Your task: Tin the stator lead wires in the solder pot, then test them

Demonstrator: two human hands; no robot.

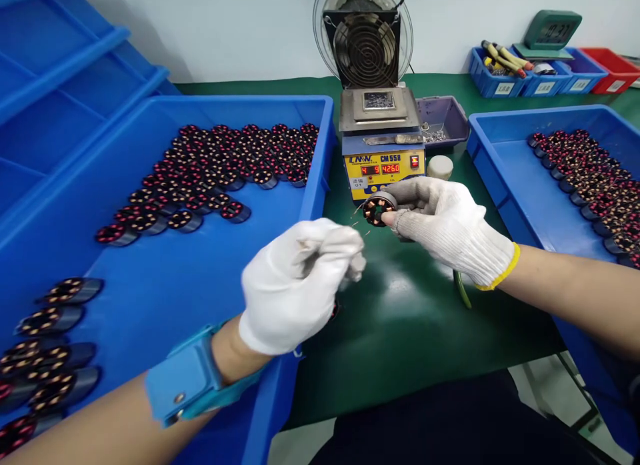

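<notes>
Cropped left forearm (100,418) meets bunched fingers (345,241), hold unclear; right fingers (407,190) pinch a copper-wound ring (370,206).

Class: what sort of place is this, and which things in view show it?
Probably an electronics assembly workshop: blue trays hold matching copper-wound parts, what looks like a solder pot stands on the green bench, and the gloved right hand holds one part.

Coil-wound part (373,203) | round, grey rim, copper windings | face toward camera | in right grip (450,228)
</notes>
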